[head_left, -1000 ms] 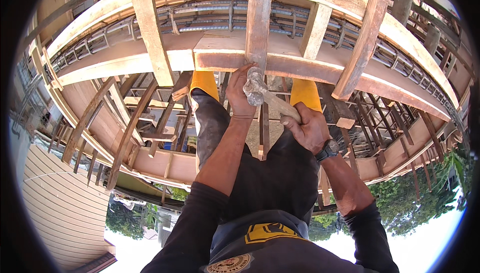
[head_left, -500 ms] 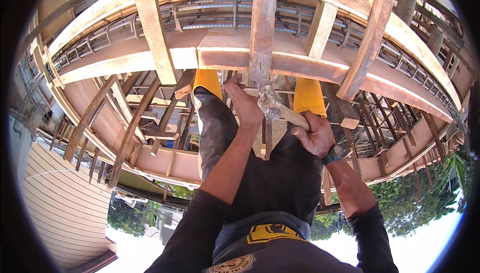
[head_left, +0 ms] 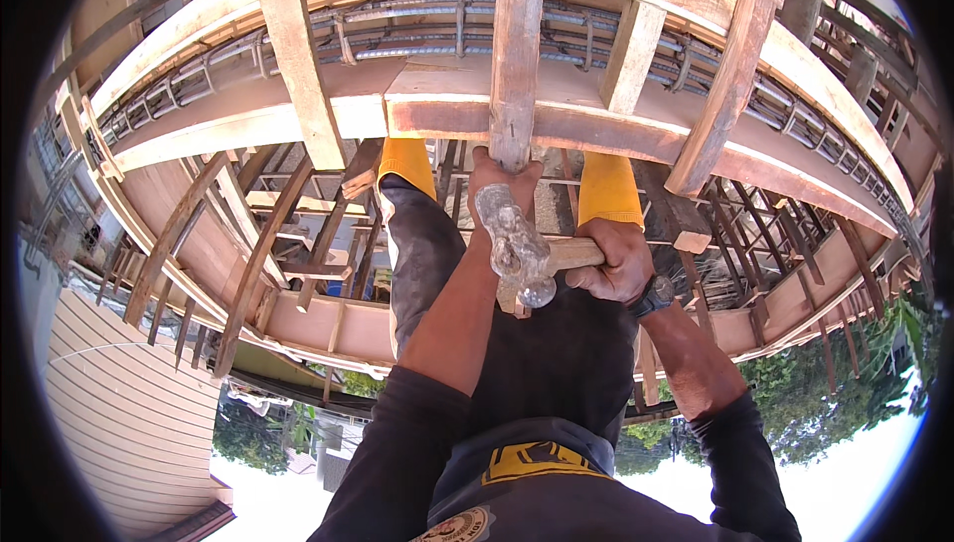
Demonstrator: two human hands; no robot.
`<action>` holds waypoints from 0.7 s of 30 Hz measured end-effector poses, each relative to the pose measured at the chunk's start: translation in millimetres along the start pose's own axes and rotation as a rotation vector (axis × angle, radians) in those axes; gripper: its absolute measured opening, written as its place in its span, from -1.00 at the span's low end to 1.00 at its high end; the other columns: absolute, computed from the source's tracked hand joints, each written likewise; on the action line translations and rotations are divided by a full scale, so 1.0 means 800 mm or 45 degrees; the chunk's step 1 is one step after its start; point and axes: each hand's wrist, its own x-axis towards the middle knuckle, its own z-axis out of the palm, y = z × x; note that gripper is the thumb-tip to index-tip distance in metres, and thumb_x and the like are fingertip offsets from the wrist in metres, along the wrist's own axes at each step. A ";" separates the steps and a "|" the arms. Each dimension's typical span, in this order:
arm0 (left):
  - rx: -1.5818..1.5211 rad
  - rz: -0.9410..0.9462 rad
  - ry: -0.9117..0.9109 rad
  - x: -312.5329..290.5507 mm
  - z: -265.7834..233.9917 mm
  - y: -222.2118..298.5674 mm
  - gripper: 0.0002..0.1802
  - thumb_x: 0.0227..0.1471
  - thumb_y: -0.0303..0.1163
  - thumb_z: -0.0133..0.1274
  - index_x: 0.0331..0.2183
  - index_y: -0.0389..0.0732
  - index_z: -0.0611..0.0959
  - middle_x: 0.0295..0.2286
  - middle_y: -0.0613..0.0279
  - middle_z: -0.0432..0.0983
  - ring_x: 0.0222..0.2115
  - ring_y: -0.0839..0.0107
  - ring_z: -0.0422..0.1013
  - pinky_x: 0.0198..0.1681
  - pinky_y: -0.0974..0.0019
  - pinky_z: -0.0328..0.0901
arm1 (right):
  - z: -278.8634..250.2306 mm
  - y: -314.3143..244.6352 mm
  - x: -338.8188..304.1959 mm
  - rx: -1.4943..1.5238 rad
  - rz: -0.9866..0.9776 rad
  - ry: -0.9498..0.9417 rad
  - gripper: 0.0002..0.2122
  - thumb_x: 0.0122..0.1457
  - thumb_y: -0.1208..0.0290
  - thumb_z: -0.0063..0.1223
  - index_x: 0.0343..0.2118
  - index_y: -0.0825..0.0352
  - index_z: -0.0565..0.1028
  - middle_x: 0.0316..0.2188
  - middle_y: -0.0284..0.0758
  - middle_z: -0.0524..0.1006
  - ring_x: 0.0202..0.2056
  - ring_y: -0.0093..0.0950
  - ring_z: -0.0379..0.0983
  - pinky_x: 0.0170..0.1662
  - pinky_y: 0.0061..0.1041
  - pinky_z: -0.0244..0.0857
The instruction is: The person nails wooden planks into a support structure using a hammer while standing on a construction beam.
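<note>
My right hand (head_left: 624, 262) is wrapped round the wooden handle of a hammer (head_left: 514, 244). The worn, grey metal head lies across the view in front of my left wrist. Beyond it, my left hand (head_left: 489, 172) grips the near end of a wooden crosspiece (head_left: 514, 75), with fingers on both sides of the wood; the hammer head hides part of the palm. That crosspiece spans a curved timber form (head_left: 447, 117), and steel reinforcing bars (head_left: 397, 27) tied with stirrups run inside the form.
More crosspieces (head_left: 298, 55) and a slanted one (head_left: 730, 85) bridge the form. My legs in dark trousers and yellow boots (head_left: 608, 189) stand among timber props and framing (head_left: 263, 264). A ribbed roof (head_left: 129, 383) is at the lower left, with trees (head_left: 815, 413) at the lower right.
My left hand has moved from beside the crosspiece onto its near end. The hammer head has swung nearer and lower, its handle now more level; my right hand stays on the handle.
</note>
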 end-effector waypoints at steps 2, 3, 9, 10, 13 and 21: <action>0.090 0.000 0.024 0.002 0.002 0.002 -0.36 -0.19 -0.15 0.34 -0.21 -0.37 0.42 -0.38 -0.18 0.61 -0.31 -0.11 0.58 -0.18 0.00 0.44 | 0.000 0.007 -0.005 -0.013 0.062 -0.022 -0.47 0.11 -0.14 0.25 -0.39 0.38 0.49 -0.58 -0.18 0.54 -0.53 -0.20 0.55 -0.44 -0.33 0.39; 0.049 -0.035 -0.028 0.001 0.008 0.008 -0.33 -0.20 -0.16 0.35 -0.17 -0.41 0.42 -0.36 -0.21 0.62 -0.28 -0.13 0.58 -0.16 -0.01 0.45 | 0.003 0.020 -0.012 -0.054 0.237 -0.008 -0.46 0.11 -0.15 0.25 -0.39 0.38 0.49 -0.58 -0.19 0.54 -0.53 -0.20 0.55 -0.44 -0.33 0.39; 0.053 0.067 -0.008 0.009 0.014 -0.009 -0.42 -0.15 -0.29 0.33 -0.17 -0.45 0.46 -0.37 -0.06 0.58 -0.33 0.06 0.55 -0.22 0.10 0.42 | -0.010 0.010 -0.007 -0.083 0.050 -0.017 -0.44 0.09 -0.19 0.24 -0.42 0.39 0.49 -0.59 -0.20 0.53 -0.52 -0.17 0.54 -0.44 -0.29 0.39; 0.004 0.015 0.022 0.004 0.016 -0.001 -0.47 -0.11 -0.34 0.31 -0.17 -0.46 0.48 -0.39 0.05 0.57 -0.37 0.17 0.53 -0.25 0.15 0.42 | -0.012 0.015 -0.009 -0.067 0.024 -0.025 -0.43 0.08 -0.19 0.23 -0.42 0.39 0.49 -0.59 -0.19 0.53 -0.52 -0.16 0.54 -0.44 -0.29 0.39; -0.090 0.143 0.033 0.028 0.020 -0.046 -0.41 -0.15 -0.33 0.33 -0.15 -0.48 0.47 -0.40 -0.02 0.59 -0.38 0.22 0.55 -0.26 0.18 0.42 | 0.008 0.028 0.004 -0.167 0.301 0.035 -0.45 0.08 -0.18 0.25 -0.41 0.37 0.49 -0.59 -0.14 0.52 -0.50 -0.10 0.54 -0.45 -0.26 0.38; 0.007 0.037 0.044 0.009 0.009 -0.014 -0.39 -0.21 -0.29 0.34 -0.18 -0.48 0.50 -0.39 -0.08 0.62 -0.39 0.19 0.57 -0.27 0.17 0.43 | 0.004 -0.029 0.016 0.014 -0.204 0.008 -0.46 -0.08 -0.11 0.40 -0.39 0.33 0.48 -0.59 -0.26 0.49 -0.57 -0.22 0.50 -0.53 -0.29 0.35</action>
